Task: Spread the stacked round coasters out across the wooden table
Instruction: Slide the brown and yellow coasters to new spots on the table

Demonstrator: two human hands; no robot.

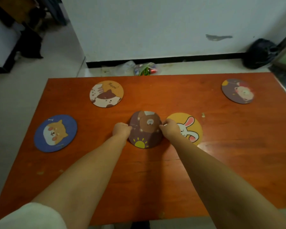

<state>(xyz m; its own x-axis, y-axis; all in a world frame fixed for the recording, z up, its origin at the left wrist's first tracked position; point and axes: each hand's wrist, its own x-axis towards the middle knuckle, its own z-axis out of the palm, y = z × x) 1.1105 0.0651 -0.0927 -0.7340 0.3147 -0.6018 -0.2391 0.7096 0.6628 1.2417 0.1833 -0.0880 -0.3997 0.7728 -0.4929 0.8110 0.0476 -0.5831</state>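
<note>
Both hands meet at the middle of the reddish-brown wooden table (221, 146), its surface smooth with a faint sheen and a few pale specks. The left hand (121, 130) pinches the left edge of the bear coaster (146, 129), and the right hand (169, 128) pinches its right edge — fingers closed on the rim from both sides. The coaster is a dull purple disc printed with a brown bear face and a yellow half-sun at its near edge; squeezed between the hands, it looks bowed rather than flat, its outline narrowed toward the far side. Whether more coasters lie under it cannot be told.

Four other round coasters lie flat and apart on the table. The rabbit coaster (191, 128), yellow with a white long-eared rabbit, sits just beside the right hand, partly covered by it. The dog coaster (55, 133), blue with a tan and white dog, lies well to the left. The cat coaster (106, 94), orange with a brown and white cat, lies farther back on the left. A purple coaster (237, 91) with a pale round figure rests near the far right corner — its print is blurred.
</note>
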